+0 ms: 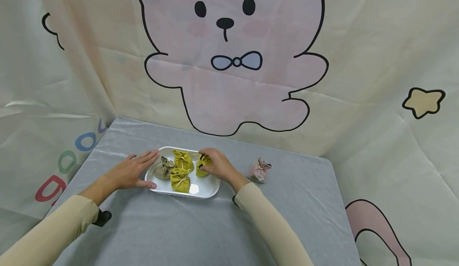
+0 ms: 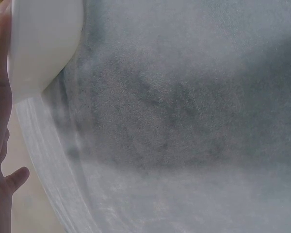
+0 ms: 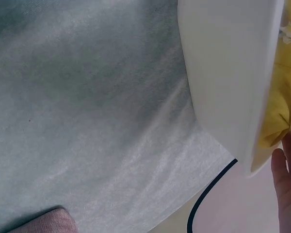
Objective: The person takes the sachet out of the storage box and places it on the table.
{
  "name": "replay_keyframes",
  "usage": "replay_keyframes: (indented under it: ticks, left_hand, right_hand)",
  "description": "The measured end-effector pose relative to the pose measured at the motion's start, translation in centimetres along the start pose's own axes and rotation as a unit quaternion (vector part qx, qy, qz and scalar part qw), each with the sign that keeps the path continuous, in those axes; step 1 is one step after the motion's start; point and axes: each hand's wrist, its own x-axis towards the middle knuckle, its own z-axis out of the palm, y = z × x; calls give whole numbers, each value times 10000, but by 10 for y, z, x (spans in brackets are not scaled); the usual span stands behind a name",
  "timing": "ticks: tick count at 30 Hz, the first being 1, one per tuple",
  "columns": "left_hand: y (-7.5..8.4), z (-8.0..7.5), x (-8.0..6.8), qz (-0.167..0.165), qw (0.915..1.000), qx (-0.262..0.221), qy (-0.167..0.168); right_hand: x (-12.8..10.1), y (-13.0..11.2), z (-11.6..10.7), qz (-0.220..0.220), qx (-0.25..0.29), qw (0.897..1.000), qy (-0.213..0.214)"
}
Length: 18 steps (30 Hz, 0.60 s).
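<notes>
Rightmost yellow pouch | pinched in right hand | within white tray

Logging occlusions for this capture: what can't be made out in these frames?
Yellow pouch in the right grip: head view, partly hidden by that hand.
Right grip: right wrist view, partly cut off by the right edge.
Left grip: left wrist view, partly cut off by the left edge.
Tray: both wrist views, cut off by frame edges.
Pink pouch: head view, gathered cloth hides any contents.
</notes>
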Motion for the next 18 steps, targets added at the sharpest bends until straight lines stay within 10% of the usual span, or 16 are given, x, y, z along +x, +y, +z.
replay_keyframes:
  ticks: [18]
  left_hand:
    - [0, -1, 0, -6, 10000, -15, -28]
  right_hand:
    - [0, 3, 4, -142, 137, 9991, 374]
